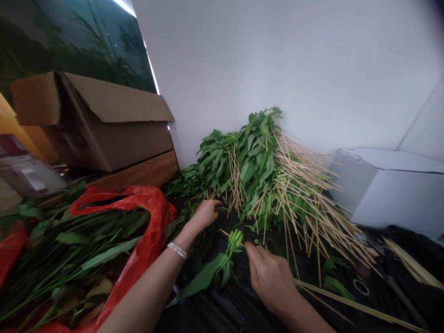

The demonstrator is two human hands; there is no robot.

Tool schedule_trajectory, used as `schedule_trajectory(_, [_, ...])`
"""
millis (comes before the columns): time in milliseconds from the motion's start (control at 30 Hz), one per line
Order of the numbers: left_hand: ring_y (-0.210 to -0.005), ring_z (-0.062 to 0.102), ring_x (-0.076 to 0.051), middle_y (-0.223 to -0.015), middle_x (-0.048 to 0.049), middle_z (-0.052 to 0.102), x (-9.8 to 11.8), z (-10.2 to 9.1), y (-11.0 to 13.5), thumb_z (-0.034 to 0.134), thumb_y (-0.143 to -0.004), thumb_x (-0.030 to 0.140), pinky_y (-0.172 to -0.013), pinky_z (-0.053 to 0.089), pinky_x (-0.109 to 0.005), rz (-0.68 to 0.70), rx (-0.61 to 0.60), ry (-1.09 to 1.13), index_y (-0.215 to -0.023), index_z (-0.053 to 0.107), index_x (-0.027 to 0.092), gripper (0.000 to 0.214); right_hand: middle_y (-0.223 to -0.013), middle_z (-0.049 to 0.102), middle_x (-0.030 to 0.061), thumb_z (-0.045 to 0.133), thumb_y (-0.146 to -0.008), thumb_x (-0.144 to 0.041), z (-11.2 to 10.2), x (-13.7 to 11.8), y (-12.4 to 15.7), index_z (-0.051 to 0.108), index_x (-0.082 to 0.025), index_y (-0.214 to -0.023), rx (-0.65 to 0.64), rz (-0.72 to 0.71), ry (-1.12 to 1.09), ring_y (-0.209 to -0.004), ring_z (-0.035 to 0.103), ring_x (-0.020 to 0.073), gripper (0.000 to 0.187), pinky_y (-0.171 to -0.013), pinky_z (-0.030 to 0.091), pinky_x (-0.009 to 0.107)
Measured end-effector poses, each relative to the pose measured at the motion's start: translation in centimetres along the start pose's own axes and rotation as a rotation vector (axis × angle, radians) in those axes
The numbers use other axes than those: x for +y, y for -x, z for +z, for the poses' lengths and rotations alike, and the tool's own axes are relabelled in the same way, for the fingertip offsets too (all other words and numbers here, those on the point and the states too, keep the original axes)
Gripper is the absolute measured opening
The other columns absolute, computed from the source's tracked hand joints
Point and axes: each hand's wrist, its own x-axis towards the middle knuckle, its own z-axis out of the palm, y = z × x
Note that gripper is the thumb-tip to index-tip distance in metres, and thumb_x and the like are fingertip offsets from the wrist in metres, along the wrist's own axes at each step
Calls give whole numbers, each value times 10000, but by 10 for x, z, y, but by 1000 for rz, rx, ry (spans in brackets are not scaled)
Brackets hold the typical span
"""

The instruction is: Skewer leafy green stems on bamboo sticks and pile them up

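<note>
My right hand [272, 275] is closed around a thin bamboo skewer [225, 232], whose tip points left past a small bunch of greens. The bunch's folded light-green stems [236, 240] are threaded on the skewer, and its long leaves [206, 277] hang down toward the black sheet. Farther forward, my left hand [207, 213], with a beaded bracelet on the wrist, is by loose greens. Its fingers look pinched together; whatever lies between them is too small to make out. Beyond both hands rises a pile of skewered leafy greens [255, 157], bare skewer ends fanning to the right.
A red plastic bag [152, 203] full of long leaves stands at left. Behind it is an open cardboard box [128, 138]. A white box [391, 189] sits at right against the wall. Loose skewers [360, 303] and a tape-like ring [361, 286] lie on the black sheet [222, 310].
</note>
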Motion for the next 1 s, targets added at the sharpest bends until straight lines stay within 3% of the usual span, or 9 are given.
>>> schedule_trajectory(100, [-1029,613,-175,-1086,-28,697,11,-16,10,493,-671,5,-937,421,-259,139,85,190,-1093,674,203,500,-744,620,36,351,-867,-110,-2,-2,0,564,-139,-1126,37,-61,-42,-583,587,138,337,-551,371,253])
schedule_trajectory(133, [-1009,621,-183,-1068,-24,703,14,-20,15,510,-668,17,-927,429,-269,189,61,264,-1085,681,209,490,-740,615,36,352,-863,-106,-3,-4,1,563,-133,-1128,45,-101,-54,-574,578,138,341,-551,373,257])
schedule_trajectory(267, [-908,654,-211,-1004,-24,726,14,-25,37,644,-692,177,-830,479,-287,262,-207,554,-1068,698,235,384,-733,602,48,379,-812,-86,-7,-14,3,565,-96,-1125,61,-306,-49,-540,543,148,364,-514,354,281])
schedule_trajectory(433, [-876,651,-221,-923,-62,738,9,-20,43,603,-784,293,-811,471,-294,147,-8,735,-927,746,189,227,-758,599,56,440,-739,-90,-3,-22,8,555,-91,-1137,15,-432,-24,-554,525,157,414,-509,338,292])
schedule_trajectory(600, [-837,655,-210,-891,-58,738,31,7,39,612,-789,300,-782,468,-280,188,-42,823,-913,747,186,216,-762,595,60,462,-731,-116,1,-21,10,546,-98,-1146,1,-456,-18,-578,519,150,424,-530,338,283])
schedule_trajectory(700, [-839,646,-208,-895,-53,729,46,27,37,632,-783,312,-784,454,-278,265,-63,721,-924,742,203,209,-723,577,55,446,-744,-125,0,-20,10,556,-88,-1127,29,-476,-24,-556,513,152,400,-528,343,289])
schedule_trajectory(833, [-903,590,-233,-918,-59,705,58,45,35,692,-740,293,-802,422,-296,391,-58,352,-982,722,244,248,-716,573,58,428,-752,-127,-2,-21,9,556,-71,-1130,47,-499,-26,-551,521,158,403,-531,359,299])
schedule_trajectory(900, [-922,566,-243,-913,-68,694,62,49,33,692,-739,262,-807,412,-304,418,-69,228,-994,717,254,256,-721,578,60,420,-753,-126,-1,-21,9,551,-69,-1140,39,-500,-28,-550,523,165,412,-515,357,305])
schedule_trajectory(1000, [-915,556,-240,-881,-74,684,65,47,31,650,-769,226,-823,404,-308,413,-75,214,-957,728,250,205,-716,581,60,411,-753,-128,-1,-21,9,551,-72,-1139,32,-486,-34,-543,519,170,414,-494,348,308])
